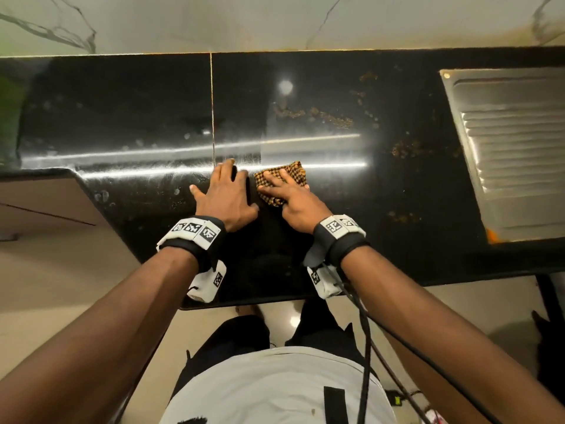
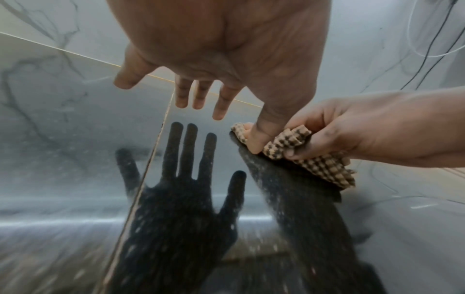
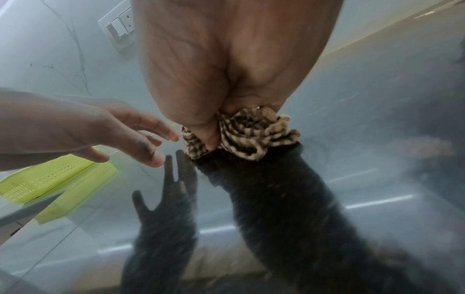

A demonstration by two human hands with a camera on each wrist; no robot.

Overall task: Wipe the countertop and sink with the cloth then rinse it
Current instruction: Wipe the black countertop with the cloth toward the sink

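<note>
A brown-and-yellow checked cloth (image 1: pixel 292 172) lies bunched on the glossy black countertop (image 1: pixel 382 228). My right hand (image 1: pixel 295 201) grips the cloth (image 2: pixel 324 168) and presses it down, with the fingers curled round its folds (image 3: pixel 254 135). Just left of it, my left hand (image 1: pixel 227 192) is spread with straight fingers, low over the counter, holding nothing. Its thumb (image 2: pixel 261 127) reaches close to the cloth's edge. The steel sink drainboard (image 1: pixel 513 166) is set into the counter at the far right. Brown stains (image 1: pixel 315 115) dot the surface beyond the cloth.
More brown spots (image 1: pixel 406 149) lie between the cloth and the drainboard. A marble wall (image 1: pixel 275 22) backs the counter, with a switch plate (image 3: pixel 120 25) on it. A yellow-green perforated object (image 3: pixel 50 179) sits far left. The counter's front edge cuts in at the left (image 1: pixel 91 191).
</note>
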